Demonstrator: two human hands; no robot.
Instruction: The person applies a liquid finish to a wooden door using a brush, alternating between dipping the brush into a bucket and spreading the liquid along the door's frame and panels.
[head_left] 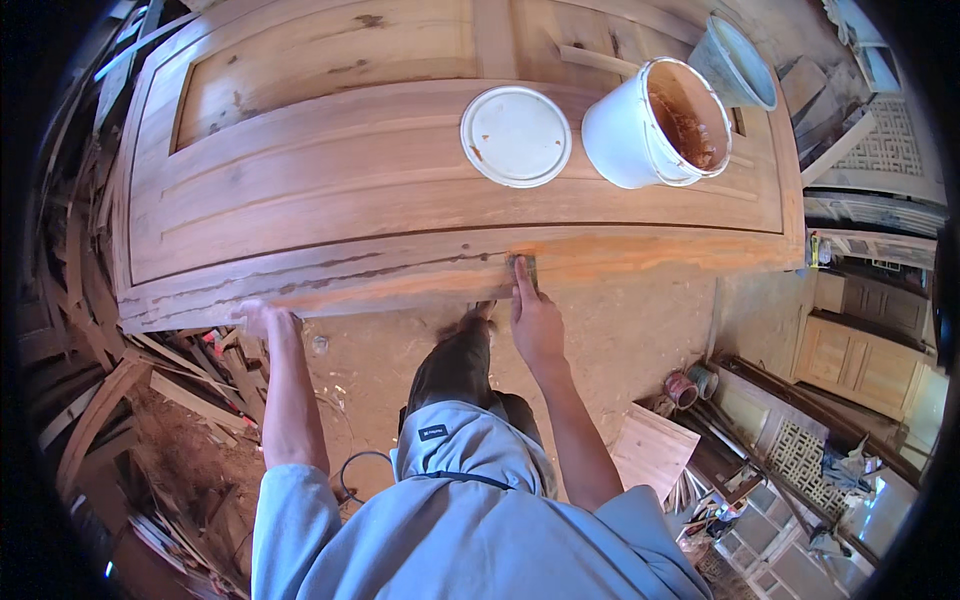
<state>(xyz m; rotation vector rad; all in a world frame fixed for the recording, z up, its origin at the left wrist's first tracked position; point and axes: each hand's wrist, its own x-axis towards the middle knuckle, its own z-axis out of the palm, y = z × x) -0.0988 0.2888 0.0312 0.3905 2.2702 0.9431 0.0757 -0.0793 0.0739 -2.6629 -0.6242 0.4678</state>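
Note:
A large wooden door (300, 180) lies across the upper view, with orange filler smeared along the right part of its near edge strip and dark streaks on the left. My right hand (530, 320) grips a small flat scraper (530, 268) against that strip. At the left end of the same edge, my left hand (270, 318) touches the wood, its fingers pale and blurred. On the door stand a white bucket (620, 135) smeared inside with reddish-brown paste, its round white lid (514, 130) lying beside it, and a second bucket (732, 60) behind.
Jumbled boards and offcuts (110, 410) crowd the left. At the right lie cabinet doors (850, 360), lattice panels (800, 462), small cans (682, 390) and a square wooden board (655, 440). The dirt floor (620, 360) shows around my legs, with a thin cable at lower left.

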